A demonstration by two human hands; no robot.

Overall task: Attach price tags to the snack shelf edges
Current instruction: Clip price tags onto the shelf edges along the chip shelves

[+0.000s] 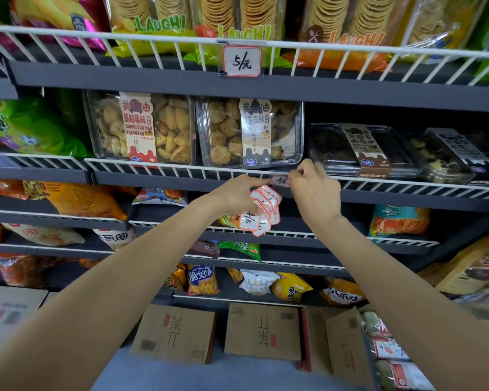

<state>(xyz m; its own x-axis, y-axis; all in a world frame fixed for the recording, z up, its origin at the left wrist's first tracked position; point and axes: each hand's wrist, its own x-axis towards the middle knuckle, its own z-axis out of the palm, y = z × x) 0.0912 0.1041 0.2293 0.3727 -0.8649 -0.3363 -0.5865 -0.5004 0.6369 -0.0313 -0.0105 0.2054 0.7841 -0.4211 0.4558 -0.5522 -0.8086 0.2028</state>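
My right hand (312, 187), arm extended, pinches a small red-bordered paper price tag (280, 181) against the white wire shelf rail (181, 168). At its 9 o'clock, my left hand (237, 194) grips a fanned stack of red-bordered tags (261, 211), fingers curled.

The light is bright and even, with dark shade under each shelf (237, 91). Shiny spots glint on the clear cookie boxes (198, 131). Straight shelf lines bend near the edges, and the right hand (314, 190) looks a bit blurry
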